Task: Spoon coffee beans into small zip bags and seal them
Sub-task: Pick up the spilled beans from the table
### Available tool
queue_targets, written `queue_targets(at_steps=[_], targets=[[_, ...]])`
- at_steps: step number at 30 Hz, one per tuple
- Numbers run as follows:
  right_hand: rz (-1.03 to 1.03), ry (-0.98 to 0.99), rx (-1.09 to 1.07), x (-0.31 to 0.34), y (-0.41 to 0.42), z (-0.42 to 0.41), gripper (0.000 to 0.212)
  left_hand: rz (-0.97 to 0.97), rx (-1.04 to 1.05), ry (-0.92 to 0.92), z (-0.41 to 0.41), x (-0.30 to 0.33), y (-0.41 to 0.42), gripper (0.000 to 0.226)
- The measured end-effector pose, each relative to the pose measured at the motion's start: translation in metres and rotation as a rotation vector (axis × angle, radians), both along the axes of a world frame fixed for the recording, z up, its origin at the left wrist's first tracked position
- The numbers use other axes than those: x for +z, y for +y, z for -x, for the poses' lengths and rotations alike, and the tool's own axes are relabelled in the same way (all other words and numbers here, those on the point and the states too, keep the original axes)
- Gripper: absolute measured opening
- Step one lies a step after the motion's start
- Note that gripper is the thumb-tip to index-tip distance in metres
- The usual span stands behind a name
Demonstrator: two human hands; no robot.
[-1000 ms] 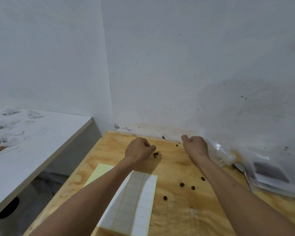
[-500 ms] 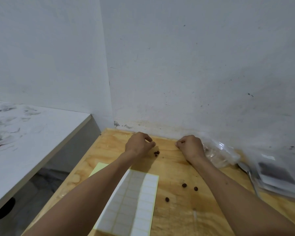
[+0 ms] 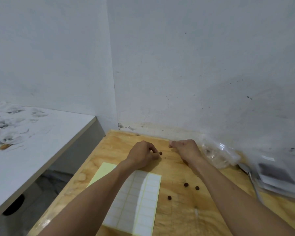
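Our left hand (image 3: pixel 141 155) rests curled on the plywood table (image 3: pixel 177 210), fingertips pinched narrow beside one coffee bean (image 3: pixel 160 153) (whether they hold anything we cannot tell). Our right hand (image 3: pixel 186 149) is fisted just right of it. Three more beans (image 3: pixel 186 184) lie behind the right wrist. The clear zip bags (image 3: pixel 218 155) sit just right of the right hand.

The right hand (image 3: pixel 186 149) now sits farther left along the wall edge of the wooden table (image 3: pixel 177 210), away from the clear plastic bag (image 3: pixel 216 154) it touched 1 second ago. The left hand (image 3: pixel 141 155) has curled tighter, fingertips pinching beside 1 coffee bean (image 3: pixel 160 153), where 2 lay together before. A spoon (image 3: pixel 252 181) has come into view at the right.
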State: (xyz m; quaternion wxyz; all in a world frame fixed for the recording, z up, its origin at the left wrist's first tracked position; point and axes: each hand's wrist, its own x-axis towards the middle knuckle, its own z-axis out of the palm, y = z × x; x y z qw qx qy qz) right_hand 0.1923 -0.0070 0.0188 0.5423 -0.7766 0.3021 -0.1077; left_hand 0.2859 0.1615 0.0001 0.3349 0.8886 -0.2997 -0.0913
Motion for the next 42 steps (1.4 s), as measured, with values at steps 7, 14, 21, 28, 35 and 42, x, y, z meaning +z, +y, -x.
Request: queue_targets(at_steps=[7, 14, 21, 28, 35, 42], targets=[[0.308, 0.046, 0.204, -0.014, 0.013, -0.006, 0.006, 0.157, 0.043, 0.224, 0.001, 0.009, 0.018, 0.016], [0.259, 0.045, 0.148, -0.015, 0.025, -0.01, 0.018, 0.685, 0.346, 0.884, -0.014, 0.025, 0.036, 0.018], [0.37, 0.035, 0.188, -0.015, 0.036, -0.015, 0.038, 0.384, 0.465, 0.632, -0.002, 0.022, 0.041, 0.024], [0.486, 0.018, 0.229, -0.022, 0.056, -0.04, 0.013, 0.245, 0.399, 0.45, 0.006, 0.023, 0.034, 0.034], [-0.253, -0.023, 0.013, 0.003, 0.04, -0.027, 0.022, 0.128, 0.212, 0.202, 0.012, 0.01, 0.035, 0.023], [-0.478, -0.03, -0.044, 0.033, -0.019, 0.04, 0.023, 0.033, -0.191, 0.086, 0.052, 0.005, 0.009, 0.044]])
